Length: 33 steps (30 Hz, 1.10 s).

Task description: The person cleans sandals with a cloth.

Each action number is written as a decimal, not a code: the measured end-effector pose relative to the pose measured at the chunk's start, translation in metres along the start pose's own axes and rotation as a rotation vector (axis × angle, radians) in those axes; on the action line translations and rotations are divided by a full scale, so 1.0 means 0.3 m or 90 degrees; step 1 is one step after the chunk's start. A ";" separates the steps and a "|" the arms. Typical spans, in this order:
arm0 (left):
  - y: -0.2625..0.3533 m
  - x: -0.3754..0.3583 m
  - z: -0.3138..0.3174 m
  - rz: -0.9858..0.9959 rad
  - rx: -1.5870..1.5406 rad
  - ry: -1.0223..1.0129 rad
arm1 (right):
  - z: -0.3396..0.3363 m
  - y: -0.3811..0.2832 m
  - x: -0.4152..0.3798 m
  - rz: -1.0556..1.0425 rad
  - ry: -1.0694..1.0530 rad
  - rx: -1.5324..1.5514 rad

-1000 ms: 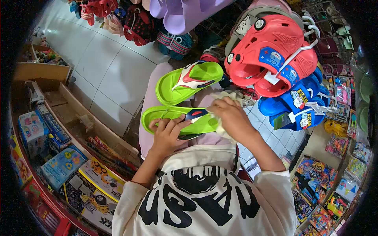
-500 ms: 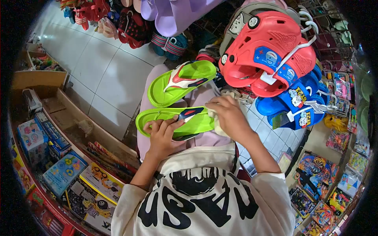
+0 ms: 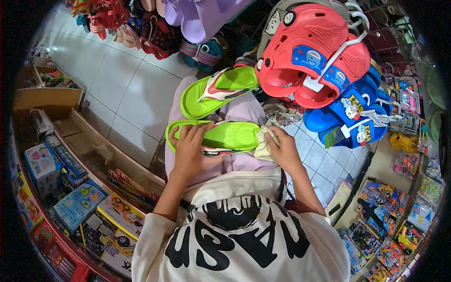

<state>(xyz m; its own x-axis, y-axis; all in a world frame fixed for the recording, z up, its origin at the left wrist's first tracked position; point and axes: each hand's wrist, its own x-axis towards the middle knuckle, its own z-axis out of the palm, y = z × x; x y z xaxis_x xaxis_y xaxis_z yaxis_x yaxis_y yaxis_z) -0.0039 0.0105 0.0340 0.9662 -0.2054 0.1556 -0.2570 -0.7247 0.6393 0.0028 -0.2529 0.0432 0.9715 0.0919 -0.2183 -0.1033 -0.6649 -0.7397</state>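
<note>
Two lime-green flip-flops lie across my lap, on light purple trousers (image 3: 244,110). The far flip-flop (image 3: 190,104), with a white and red strap, rests untouched. My left hand (image 3: 191,143) grips the near flip-flop (image 3: 230,136) around its toe end and strap, fingers over the top and thumb on the near side. In my right hand (image 3: 283,148) a crumpled cream cloth (image 3: 263,143) is pinched against the heel end of that same flip-flop. Part of the near strap is hidden under my left hand.
Red clogs (image 3: 300,51) and blue slides (image 3: 347,117) hang on white hooks at the right, close to the flip-flops. Purple footwear (image 3: 197,21) hangs ahead. Boxed toys (image 3: 77,204) fill a shelf at the left; packaged toys (image 3: 383,202) lie at the right.
My right hand has moved down with the cloth, around the heel of the near flip-flop. That flip-flop has turned a little, and my left hand has shifted up over its strap.
</note>
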 end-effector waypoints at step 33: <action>0.022 0.098 -0.061 0.008 0.051 -0.062 | -0.018 0.045 -0.054 -0.245 0.122 -0.072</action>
<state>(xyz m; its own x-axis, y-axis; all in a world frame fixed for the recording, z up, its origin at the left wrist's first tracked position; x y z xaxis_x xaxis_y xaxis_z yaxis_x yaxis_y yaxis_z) 0.0231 0.0119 0.0565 0.9573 -0.2757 0.0867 -0.2741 -0.7709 0.5750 -0.0131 -0.2672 0.0402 0.9577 0.2172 0.1887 0.2873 -0.6873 -0.6671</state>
